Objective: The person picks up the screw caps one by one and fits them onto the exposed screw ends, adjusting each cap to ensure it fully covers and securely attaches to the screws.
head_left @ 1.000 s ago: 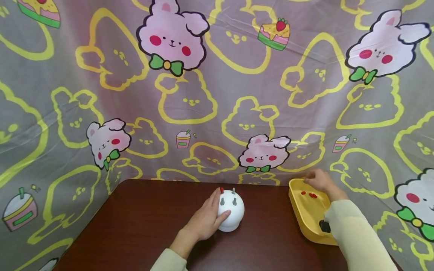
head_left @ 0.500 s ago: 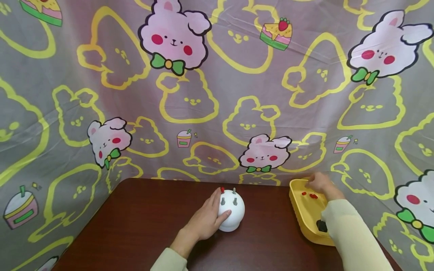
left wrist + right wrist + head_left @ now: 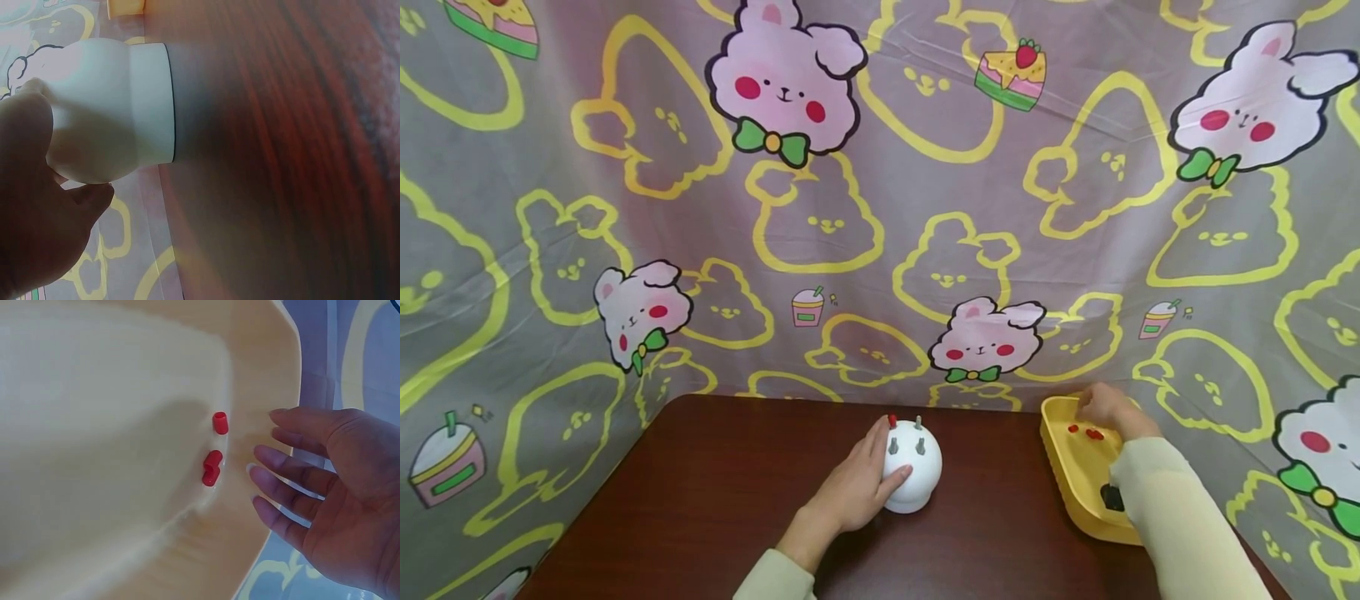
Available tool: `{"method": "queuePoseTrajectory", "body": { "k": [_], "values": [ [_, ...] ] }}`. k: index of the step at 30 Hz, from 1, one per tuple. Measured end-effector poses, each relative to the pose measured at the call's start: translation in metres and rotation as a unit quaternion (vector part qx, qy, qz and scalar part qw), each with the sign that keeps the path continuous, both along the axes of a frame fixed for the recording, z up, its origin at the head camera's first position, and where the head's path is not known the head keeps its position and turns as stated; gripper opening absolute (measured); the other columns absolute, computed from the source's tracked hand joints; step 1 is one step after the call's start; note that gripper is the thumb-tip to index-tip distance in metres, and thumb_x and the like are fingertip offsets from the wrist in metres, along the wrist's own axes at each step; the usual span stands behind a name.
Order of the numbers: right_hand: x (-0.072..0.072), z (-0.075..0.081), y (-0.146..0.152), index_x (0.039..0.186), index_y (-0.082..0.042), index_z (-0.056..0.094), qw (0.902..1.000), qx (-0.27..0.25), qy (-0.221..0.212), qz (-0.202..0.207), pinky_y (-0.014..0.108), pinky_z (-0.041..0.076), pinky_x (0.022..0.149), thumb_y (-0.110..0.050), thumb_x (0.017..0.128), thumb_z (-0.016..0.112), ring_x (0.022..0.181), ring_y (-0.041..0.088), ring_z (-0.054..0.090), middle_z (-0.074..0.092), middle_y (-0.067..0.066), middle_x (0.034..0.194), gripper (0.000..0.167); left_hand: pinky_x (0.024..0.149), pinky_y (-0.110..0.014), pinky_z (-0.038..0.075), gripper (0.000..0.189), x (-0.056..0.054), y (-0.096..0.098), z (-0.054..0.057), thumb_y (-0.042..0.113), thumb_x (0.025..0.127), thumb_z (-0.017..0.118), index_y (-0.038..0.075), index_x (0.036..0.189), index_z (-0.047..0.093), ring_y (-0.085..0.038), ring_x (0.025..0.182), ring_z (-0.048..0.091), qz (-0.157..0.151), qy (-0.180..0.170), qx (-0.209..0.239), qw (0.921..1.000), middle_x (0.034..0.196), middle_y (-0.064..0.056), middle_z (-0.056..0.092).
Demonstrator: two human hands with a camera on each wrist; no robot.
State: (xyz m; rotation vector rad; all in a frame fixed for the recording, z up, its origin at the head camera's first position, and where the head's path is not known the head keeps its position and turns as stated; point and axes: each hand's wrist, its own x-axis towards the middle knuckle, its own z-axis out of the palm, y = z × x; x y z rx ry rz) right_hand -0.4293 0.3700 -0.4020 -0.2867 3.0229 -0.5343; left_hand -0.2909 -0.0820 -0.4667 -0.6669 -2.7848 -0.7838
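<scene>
A white round-topped object (image 3: 922, 471) with a short wider base stands on the table. Several grey pegs (image 3: 921, 447) stick up from it, one covered by a red cap (image 3: 892, 421). My left hand (image 3: 853, 483) holds its left side, thumb across the front; the left wrist view shows thumb and fingers around the white body (image 3: 100, 106). Over the far end of a yellow tray (image 3: 1060, 467) is my right hand (image 3: 1108, 408). In the right wrist view its fingers (image 3: 281, 487) are spread and hold nothing, close to small red caps (image 3: 220, 423) on the tray floor.
A black object (image 3: 1111, 498) lies in the near part of the tray, partly behind the right sleeve (image 3: 1165, 492). The dark wooden table (image 3: 700, 483) backs onto a patterned curtain (image 3: 850, 250).
My right hand has shifted slightly at the tray's far end. The left hand and the white object have stayed in place.
</scene>
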Motion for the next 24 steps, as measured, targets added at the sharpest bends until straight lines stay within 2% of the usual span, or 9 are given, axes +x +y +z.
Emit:
{"method": "queuePoseTrajectory", "body": {
  "k": [6,13,15,19,21,24],
  "values": [
    [-0.003,-0.008,0.0,0.093,0.007,0.072,0.9997,-0.001,-0.019,0.014,0.037,0.052,0.067,-0.004,0.084,0.068,0.069,0.02,0.06,0.066,0.011,0.081,0.015,0.118,-0.048,0.035,0.089,0.001,-0.001,-0.001,0.062,0.104,0.043,0.001,0.162,0.016,-0.033,0.15,0.032,0.002,-0.002,-0.002,1.0,0.168,-0.017,0.021],
    [-0.004,-0.01,-0.004,0.109,0.012,0.069,0.9991,0.023,-0.035,0.012,0.044,0.055,0.074,0.001,0.082,0.067,0.078,0.025,0.062,0.069,0.021,0.097,0.029,0.117,-0.049,0.036,0.088,0.001,0.0,0.001,0.062,0.104,0.043,0.001,0.162,0.017,-0.033,0.15,0.033,0.003,-0.002,0.003,1.0,0.168,-0.016,0.021],
    [-0.002,-0.009,-0.006,0.112,0.012,0.068,0.9988,0.028,-0.038,0.01,0.041,0.054,0.072,0.001,0.083,0.066,0.076,0.024,0.061,0.068,0.02,0.097,0.032,0.117,-0.048,0.035,0.088,0.001,0.0,0.001,0.061,0.104,0.043,0.001,0.162,0.017,-0.033,0.15,0.032,0.004,-0.003,0.003,1.0,0.168,-0.016,0.021],
    [0.002,-0.009,-0.009,0.116,0.011,0.066,0.9984,0.036,-0.043,0.009,0.035,0.05,0.063,0.0,0.084,0.065,0.067,0.021,0.059,0.066,0.012,0.085,0.034,0.118,-0.048,0.035,0.087,0.001,0.0,0.002,0.06,0.104,0.044,0.001,0.162,0.017,-0.033,0.15,0.032,0.003,-0.002,0.002,1.0,0.168,-0.018,0.022],
    [0.003,-0.011,-0.008,0.113,0.01,0.066,0.9984,0.035,-0.042,0.012,0.033,0.048,0.061,-0.001,0.083,0.065,0.065,0.02,0.058,0.064,0.009,0.08,0.032,0.118,-0.048,0.034,0.087,0.001,0.0,0.002,0.06,0.104,0.044,0.001,0.162,0.017,-0.033,0.15,0.032,0.003,-0.002,0.0,1.0,0.168,-0.018,0.022],
    [0.002,-0.015,-0.007,0.107,0.008,0.068,0.9982,0.044,-0.029,0.027,0.034,0.048,0.063,-0.002,0.081,0.067,0.07,0.023,0.058,0.066,0.011,0.081,0.027,0.118,-0.048,0.034,0.087,0.002,0.0,0.002,0.059,0.105,0.043,0.0,0.162,0.017,-0.034,0.15,0.032,0.002,-0.001,0.0,1.0,0.168,-0.018,0.022]
  ]
}}
